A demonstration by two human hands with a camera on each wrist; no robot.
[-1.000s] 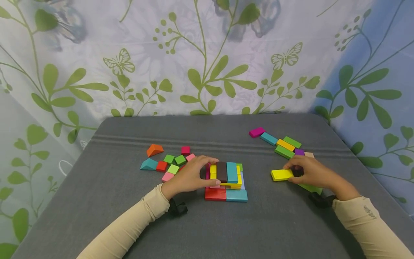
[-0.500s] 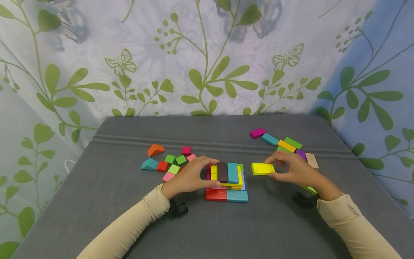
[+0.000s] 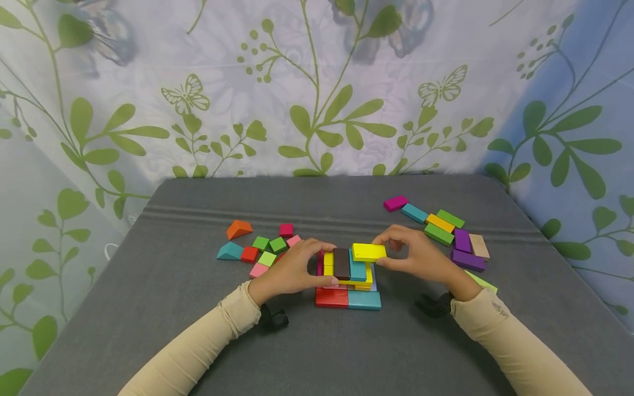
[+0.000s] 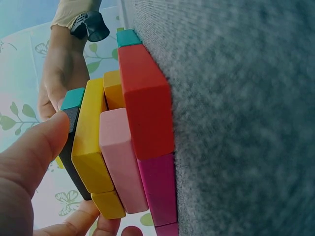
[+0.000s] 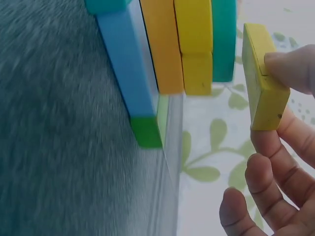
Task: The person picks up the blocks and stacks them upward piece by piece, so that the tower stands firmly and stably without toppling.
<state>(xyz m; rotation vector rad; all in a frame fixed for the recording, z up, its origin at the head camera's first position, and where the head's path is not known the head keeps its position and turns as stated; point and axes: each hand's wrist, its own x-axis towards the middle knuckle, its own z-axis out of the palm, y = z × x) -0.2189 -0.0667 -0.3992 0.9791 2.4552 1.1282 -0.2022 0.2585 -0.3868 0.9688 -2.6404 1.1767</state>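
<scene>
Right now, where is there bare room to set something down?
Bare: in front of the stack, between the sleeves; behind it, between the crimson cube and far magenta block. Crowded: left of the stack, with small blocks beside the left hand; at right, where long blocks cluster.

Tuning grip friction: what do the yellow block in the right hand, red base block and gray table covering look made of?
Yellow block: probably painted wood, smooth satin; opaque colour, dark fleck on one end.
Red base block: likely the same, slightly glossy, rounded edges; plastic possible.
Gray table covering: apparently fabric, matte; fuzzy grain shows.
</scene>
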